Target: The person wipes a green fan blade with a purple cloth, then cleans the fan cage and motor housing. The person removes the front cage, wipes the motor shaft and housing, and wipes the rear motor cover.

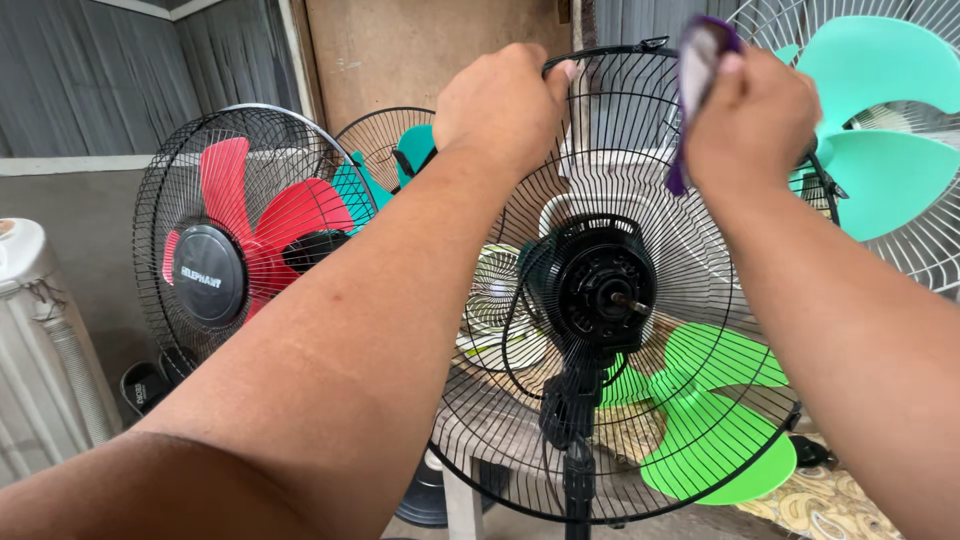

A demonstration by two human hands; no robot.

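A standing fan with its front guard and blades off faces me: a black wire rear guard point(690, 270) around a black motor point(598, 290) with a bare shaft. My left hand point(500, 105) grips the guard's top rim. My right hand point(750, 125) is closed on a purple cloth point(697, 60) and presses it against the upper right of the guard.
A black fan with red blades point(235, 235) stands at the left, a teal-bladed fan point(400, 160) behind it. A white-guarded fan with mint blades point(880, 110) is at the upper right. Loose green blades point(715, 420) lie behind the guard. A white appliance point(35, 330) stands far left.
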